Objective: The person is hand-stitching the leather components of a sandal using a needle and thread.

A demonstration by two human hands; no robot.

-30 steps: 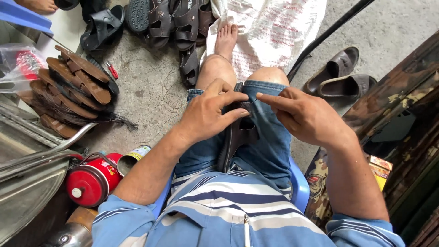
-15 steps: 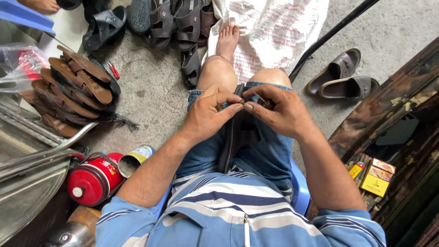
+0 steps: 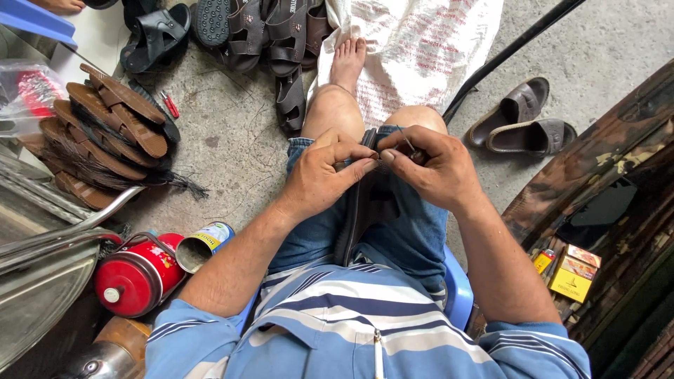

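Seen from the head camera, the left hand [image 3: 326,175] and the right hand [image 3: 432,168] meet over the person's lap, fingertips almost touching just above the centre of the frame. The left hand pinches the top edge of a dark shoe piece [image 3: 361,210] between thumb and forefinger. The right hand is curled closed around a thin needle [image 3: 406,140], whose fine tip pokes up toward 12 o'clock from between its fingers. The dark shoe piece stands on edge between the thighs, its upper end held under both hands and its length running down toward 6 o'clock along the denim shorts [image 3: 407,231], so most of it lies below and between the two wrists.

Around the hands, a stack of brown soles [image 3: 105,133] sits at 9 o'clock on the concrete floor [image 3: 232,140]. A row of dark sandals [image 3: 267,35] lies at 11 o'clock, and a white sack [image 3: 421,49] spreads under the bare foot [image 3: 349,63] at 12 o'clock. A pair of grey slippers [image 3: 523,119] rests at 2 o'clock. At 8 o'clock a red canister [image 3: 137,277] lies beside an open tin can [image 3: 203,245]. At 4 o'clock small yellow boxes [image 3: 572,274] sit on a dark wooden surface. The person sits on a blue stool [image 3: 458,295].
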